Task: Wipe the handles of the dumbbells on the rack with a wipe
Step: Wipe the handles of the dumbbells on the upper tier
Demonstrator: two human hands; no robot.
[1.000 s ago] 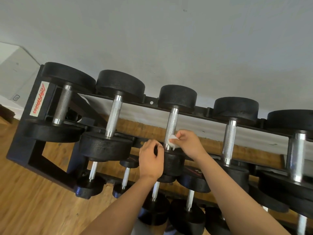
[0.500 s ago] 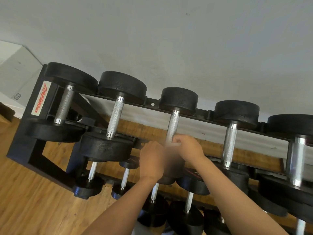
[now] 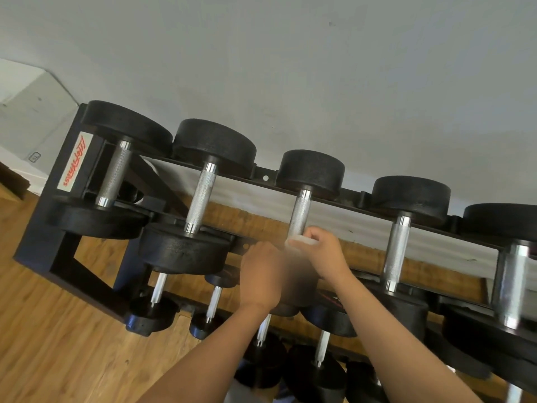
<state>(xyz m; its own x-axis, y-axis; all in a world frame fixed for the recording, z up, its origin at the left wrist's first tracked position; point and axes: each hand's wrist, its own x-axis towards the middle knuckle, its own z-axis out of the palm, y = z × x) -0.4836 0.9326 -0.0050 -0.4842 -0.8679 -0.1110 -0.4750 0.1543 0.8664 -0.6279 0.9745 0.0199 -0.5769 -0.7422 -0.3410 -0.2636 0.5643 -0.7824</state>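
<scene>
Both hands work at one dumbbell (image 3: 311, 173) on the top tier of the black rack (image 3: 40, 237). My right hand (image 3: 325, 254) has its fingers and thumb curled round a white wipe (image 3: 299, 242), holding it against the near end of the knurled steel handle (image 3: 300, 212). The rest of that handle runs bare, up and away from the hand, to the round black far head.

My left hand (image 3: 261, 274) sits just beside the right, back of the hand towards the camera, knuckles bent over the near head (image 3: 293, 289) of the same dumbbell. That patch is blurred, so I cannot tell whether the fingers really grip the head or only rest on it.

To the left of the left hand lie two larger dumbbells (image 3: 200, 199), side by side, the outer one next to the rack's end post with its red-lettered label (image 3: 75, 161). To the right of the right hand sits another dumbbell (image 3: 396, 251), and beyond it a thicker one at the frame's edge (partly cut off). Below both forearms, smaller dumbbells (image 3: 213, 303) lie on the lower tier. A wooden floor (image 3: 58, 344) shows under the rack, and a pale wall (image 3: 290, 68) rises behind it.
</scene>
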